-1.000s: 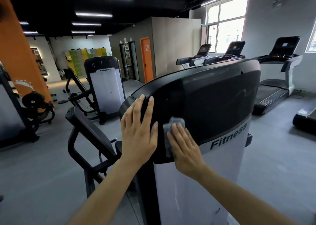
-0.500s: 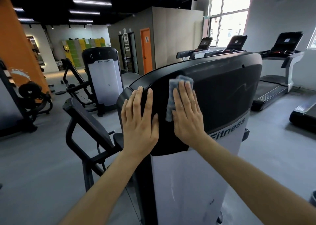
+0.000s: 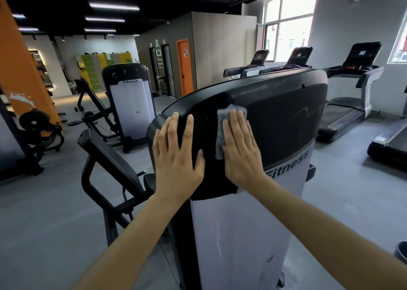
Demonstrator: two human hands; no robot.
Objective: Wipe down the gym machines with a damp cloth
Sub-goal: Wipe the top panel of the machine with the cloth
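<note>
While the left hand (image 3: 176,157) lies flat with fingers spread on the black cover (image 3: 286,118) of a gym machine (image 3: 242,234), the right hand (image 3: 241,148), fingers straight and together, presses a grey cloth (image 3: 221,122) against the same cover; treadmills (image 3: 350,104) stand behind

"Fitness" runs in dark slanted letters across the near machine (image 3: 253,223), on its white cover. There's "Fitness" again, heading the white panel of the second machine (image 3: 130,104), behind and left of it.
</note>
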